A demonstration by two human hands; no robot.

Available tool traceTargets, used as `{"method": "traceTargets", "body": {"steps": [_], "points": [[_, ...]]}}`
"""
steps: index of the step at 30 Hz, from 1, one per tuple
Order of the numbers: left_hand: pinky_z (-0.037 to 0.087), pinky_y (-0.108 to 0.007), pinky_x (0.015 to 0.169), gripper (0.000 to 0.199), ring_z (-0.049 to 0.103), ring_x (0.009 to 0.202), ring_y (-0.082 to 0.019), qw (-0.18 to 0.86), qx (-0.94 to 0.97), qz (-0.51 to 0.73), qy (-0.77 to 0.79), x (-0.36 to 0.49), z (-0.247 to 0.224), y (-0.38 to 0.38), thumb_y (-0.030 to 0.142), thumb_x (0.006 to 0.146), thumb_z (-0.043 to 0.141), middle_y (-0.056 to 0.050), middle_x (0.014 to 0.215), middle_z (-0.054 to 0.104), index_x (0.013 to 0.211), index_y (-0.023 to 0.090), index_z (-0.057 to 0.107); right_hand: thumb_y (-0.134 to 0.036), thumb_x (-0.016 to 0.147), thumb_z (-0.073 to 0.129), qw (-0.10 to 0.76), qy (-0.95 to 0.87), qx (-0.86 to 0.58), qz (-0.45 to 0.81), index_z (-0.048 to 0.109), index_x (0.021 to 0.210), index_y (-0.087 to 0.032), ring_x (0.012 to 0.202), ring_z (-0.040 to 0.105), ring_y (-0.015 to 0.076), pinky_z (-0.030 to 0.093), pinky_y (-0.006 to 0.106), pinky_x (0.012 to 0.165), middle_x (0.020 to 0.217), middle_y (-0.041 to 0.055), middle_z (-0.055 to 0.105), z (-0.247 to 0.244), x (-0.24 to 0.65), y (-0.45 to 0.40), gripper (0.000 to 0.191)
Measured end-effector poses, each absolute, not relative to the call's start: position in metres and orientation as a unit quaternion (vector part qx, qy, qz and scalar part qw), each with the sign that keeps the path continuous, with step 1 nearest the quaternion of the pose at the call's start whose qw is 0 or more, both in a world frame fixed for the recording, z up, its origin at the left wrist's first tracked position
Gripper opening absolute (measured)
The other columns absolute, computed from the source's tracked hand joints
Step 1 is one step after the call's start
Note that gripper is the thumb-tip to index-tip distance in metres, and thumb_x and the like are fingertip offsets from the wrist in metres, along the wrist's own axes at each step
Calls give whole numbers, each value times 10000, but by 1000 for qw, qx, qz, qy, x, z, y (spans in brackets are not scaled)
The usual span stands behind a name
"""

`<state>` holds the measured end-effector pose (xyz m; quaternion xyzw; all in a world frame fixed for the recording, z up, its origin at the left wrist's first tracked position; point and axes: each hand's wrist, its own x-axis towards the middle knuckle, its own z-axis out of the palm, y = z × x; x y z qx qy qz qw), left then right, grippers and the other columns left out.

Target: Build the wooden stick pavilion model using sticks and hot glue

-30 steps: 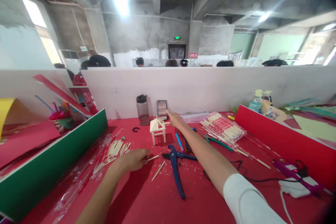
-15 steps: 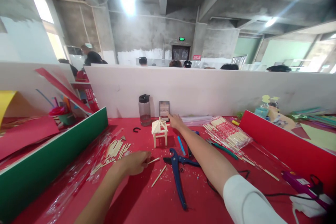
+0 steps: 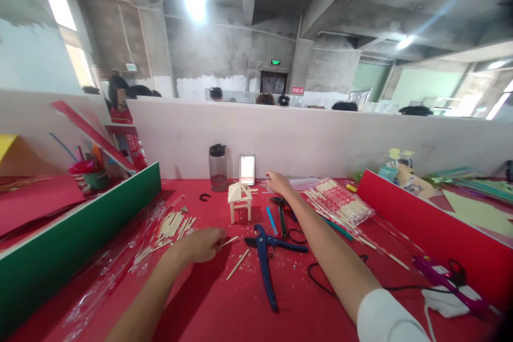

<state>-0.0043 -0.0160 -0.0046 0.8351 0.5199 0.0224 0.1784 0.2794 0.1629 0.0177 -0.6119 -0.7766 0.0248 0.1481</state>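
My left hand [image 3: 206,245] is closed on a short wooden stick [image 3: 230,241], just above the red table. My right hand [image 3: 278,183] reaches forward to the right of a phone [image 3: 247,169], apart from it, index finger stretched out and nothing visibly held. The phone leans upright against the white board, its screen bright white. In front of it stands a small pavilion model [image 3: 239,203] of wooden sticks with a peaked roof. A blue-handled cutter [image 3: 264,264] lies open on the table, beside a loose stick [image 3: 238,264].
A pile of cut sticks [image 3: 172,227] lies at left near the green divider [image 3: 88,224]. A water bottle [image 3: 217,168] stands behind. At right are bagged sticks [image 3: 340,200], pliers [image 3: 282,216], a black cable and a purple glue gun [image 3: 444,278] by the red divider [image 3: 425,219].
My right hand has drawn back from the phone to the right. The phone screen has turned from a picture to mostly white. My left hand still grips the stick; the view has shifted slightly.
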Motion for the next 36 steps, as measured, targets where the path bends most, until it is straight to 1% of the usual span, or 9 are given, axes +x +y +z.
{"method": "traceTargets", "body": {"steps": [4,7,11,16,24,28,32,34,36], "points": [[321,-276,593,94,561,698,-209,148,844,2,515,-3,-3,-15,213,776,474,-60,827,654,826,210,554,-328,935,515,150,-784,-601,51,667,1167,-235,985,670,203,449,257,817,1080,61,735,24,313,116,292],[339,-287,606,124,586,716,-220,123,851,-8,510,-1,-5,-12,247,844,434,-80,865,668,876,204,546,-456,927,539,159,-783,-600,42,630,1220,-208,1032,652,235,442,290,852,1127,103,713,9,326,72,394],[384,-299,671,223,636,809,-244,107,859,17,500,2,-10,-8,255,884,407,-101,941,687,1037,206,561,-601,895,524,109,-774,-623,16,610,1220,-178,1174,559,324,422,399,919,1253,176,627,-23,322,28,540],[408,-318,719,387,660,908,-283,105,862,25,496,10,-15,-8,222,864,429,-126,1048,693,1241,220,511,-408,947,475,83,-765,-638,0,596,1215,-199,1194,538,327,368,473,967,1256,144,632,-32,312,14,361],[385,-322,692,294,658,847,-289,101,868,65,482,30,-19,-15,364,973,320,-121,947,693,1056,220,562,-233,904,509,85,-772,-629,-3,563,1234,-194,1086,604,284,395,386,898,1165,136,656,-26,315,16,337],[339,-301,646,301,651,793,-267,94,870,74,479,36,-16,-19,392,996,290,-97,881,675,1026,223,538,-249,919,524,111,-761,-639,-19,579,1239,-197,1127,569,281,398,361,909,1203,141,623,-25,321,20,329],[301,-288,619,259,650,787,-262,94,865,89,484,38,-13,-19,383,1000,292,-81,848,666,1024,224,495,-391,944,524,150,-796,-586,18,629,1146,-209,1068,603,249,416,311,871,1149,112,654,-11,320,11,291],[299,-284,618,230,648,779,-257,101,862,98,487,39,-14,-18,377,997,305,-72,831,660,1010,225,478,-573,916,517,131,-819,-553,75,636,1093,-216,942,647,250,437,313,806,1018,92,694,-4,312,0,416],[311,-281,631,201,649,791,-247,110,859,111,487,38,-15,-17,364,993,318,-65,840,658,991,227,465,-751,816,522,99,-826,-546,99,634,1086,-200,929,654,301,451,362,801,993,122,699,-3,299,-15,623]]}}
